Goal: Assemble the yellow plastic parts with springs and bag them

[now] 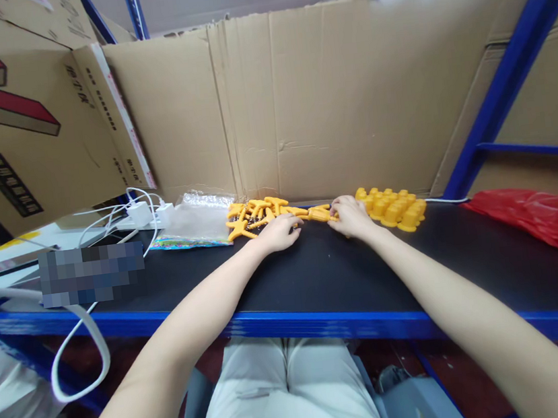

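Two bare hands met over a black bench (pixel 333 277), with a yellow piece (pixel 319 213) lying in the gap between them. The piece lay to the right of the left hand (pixel 280 232) and to the left of the right hand (pixel 352 217); its long axis ran from side to side, roughly along the line joining the two. The right hand was the nearer, its curled fingers reaching the piece's right end, while the left hand stood a little apart from the left end. Both hands were held palm down with the fingers bent; at this scale it could not be told whether either was pinching anything or merely resting there.

Beyond the left hand and to its left lay a loose heap (pixel 241 227) of branched yellow parts, pointing in various directions. Just beside the right hand, on its outer side, stood the caps (pixel 395 209), yellow and gathered in close rows. Farther left of the left hand, past the heap, a clear bag (pixel 195 214) lay flat, with white plugs (pixel 139 214) and their cables beyond it. Well to the right of the right hand lay a red bag (pixel 539 218). Behind both hands rose a cardboard wall (pixel 346 92).
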A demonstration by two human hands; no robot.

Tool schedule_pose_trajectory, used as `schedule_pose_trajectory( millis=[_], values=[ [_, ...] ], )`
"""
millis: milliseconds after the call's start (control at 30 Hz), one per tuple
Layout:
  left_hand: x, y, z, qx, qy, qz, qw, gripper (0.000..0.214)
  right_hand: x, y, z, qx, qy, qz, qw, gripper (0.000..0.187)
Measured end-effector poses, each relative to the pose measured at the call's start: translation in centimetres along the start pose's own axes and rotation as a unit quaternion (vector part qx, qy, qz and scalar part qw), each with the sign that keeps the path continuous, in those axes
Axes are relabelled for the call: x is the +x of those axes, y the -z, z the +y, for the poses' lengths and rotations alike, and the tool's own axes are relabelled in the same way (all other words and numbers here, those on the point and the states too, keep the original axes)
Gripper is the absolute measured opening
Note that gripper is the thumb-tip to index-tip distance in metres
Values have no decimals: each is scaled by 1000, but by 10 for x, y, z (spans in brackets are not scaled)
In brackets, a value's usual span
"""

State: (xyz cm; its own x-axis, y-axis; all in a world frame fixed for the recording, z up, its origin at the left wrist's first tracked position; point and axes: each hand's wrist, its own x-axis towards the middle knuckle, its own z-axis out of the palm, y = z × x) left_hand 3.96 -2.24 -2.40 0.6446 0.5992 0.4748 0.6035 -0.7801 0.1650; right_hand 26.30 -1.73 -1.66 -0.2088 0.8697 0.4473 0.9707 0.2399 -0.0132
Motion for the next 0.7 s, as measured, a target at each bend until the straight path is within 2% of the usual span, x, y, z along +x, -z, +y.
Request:
schedule_pose_trajectory(
  millis=[200, 300, 367, 433, 533, 700],
  values=[
    [1, 6, 4, -19, 8, 50, 999, 35, -2, 25, -14, 59, 5, 107, 993, 17],
    [-1, 11, 11, -29, 38, 64, 997, 45, -4, 31, -24, 181, 16, 125, 975, 19],
    [-2, 15, 15, -36, 48, 61, 996, 49, -6, 31, -32, 312, 29, 100, 944, 24],
    [-3, 17, 16, -39, 46, 55, 997, 50, -7, 30, -39, 441, 38, 63, 895, 32],
    [-1, 17, 15, -50, 53, 52, 996, 43, -10, 30, -48, 558, 26, 33, 829, 39],
    [1, 17, 13, -125, 80, 62, 987, 43, -12, 32, -52, 614, 15, 25, 789, 39]
  ],
)
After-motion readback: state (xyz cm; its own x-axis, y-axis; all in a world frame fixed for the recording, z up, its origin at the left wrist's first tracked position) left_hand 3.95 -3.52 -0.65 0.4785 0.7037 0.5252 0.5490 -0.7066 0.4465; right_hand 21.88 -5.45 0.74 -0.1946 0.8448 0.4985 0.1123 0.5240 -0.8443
